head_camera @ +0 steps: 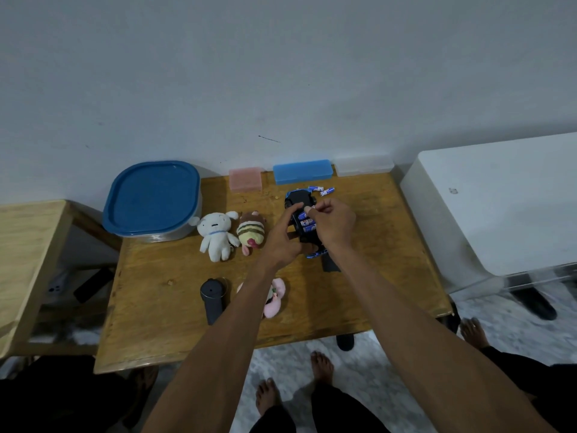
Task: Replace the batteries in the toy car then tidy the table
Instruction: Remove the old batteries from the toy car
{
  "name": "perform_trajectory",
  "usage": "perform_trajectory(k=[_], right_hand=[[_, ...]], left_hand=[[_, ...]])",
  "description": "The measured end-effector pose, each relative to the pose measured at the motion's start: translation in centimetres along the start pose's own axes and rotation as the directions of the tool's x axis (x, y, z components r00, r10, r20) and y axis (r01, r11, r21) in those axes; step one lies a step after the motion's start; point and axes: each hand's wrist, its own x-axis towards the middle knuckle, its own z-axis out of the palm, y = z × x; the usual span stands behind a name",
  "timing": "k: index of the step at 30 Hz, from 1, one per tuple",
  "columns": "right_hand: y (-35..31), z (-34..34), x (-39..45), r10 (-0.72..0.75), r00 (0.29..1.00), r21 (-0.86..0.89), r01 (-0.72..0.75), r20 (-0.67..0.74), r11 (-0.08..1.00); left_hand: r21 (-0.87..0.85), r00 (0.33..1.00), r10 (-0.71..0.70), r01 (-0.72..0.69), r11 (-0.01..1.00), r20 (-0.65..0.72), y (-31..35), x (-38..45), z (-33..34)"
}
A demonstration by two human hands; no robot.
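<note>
A blue and black toy car (295,200) lies upside down on the wooden table (156,307), its battery bay open with blue batteries (307,227) in it. My left hand (282,242) grips the car's left side. Over the bay, my right hand (332,221) pinches a small battery between thumb and fingertip. Two loose blue batteries (324,191) lie just beyond the car. A black cover piece (329,264) rests on the table under my right wrist.
A blue-lidded tub (153,200) stands back left. Pink (245,180), blue (302,171) and clear (363,165) boxes line the wall. White (215,234), striped (251,234) and pink (276,300) plush toys and a black device (213,296) lie nearby. A white appliance (499,207) stands right.
</note>
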Motion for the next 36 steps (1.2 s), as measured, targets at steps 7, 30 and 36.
perform_trajectory(k=[7, 30, 36], right_hand=[[-0.8, -2.1, 0.7, -0.082, 0.997, 0.085, 0.082, -0.007, 0.993], [-2.8, 0.0, 0.0, -0.16, 0.939, -0.682, 0.333, 0.306, 0.651], [-2.4, 0.0, -0.3, -0.165, 0.945, -0.693, 0.32, 0.282, 0.647]], left_hand=[[-0.116, 0.998, -0.045, 0.05, 0.992, 0.044, 0.5, -0.5, -0.5], [0.051, 0.997, -0.001, -0.003, 0.999, 0.078, 0.8, -0.7, -0.6], [0.074, 0.997, 0.002, -0.008, 0.997, 0.081, 0.8, -0.9, -0.4]])
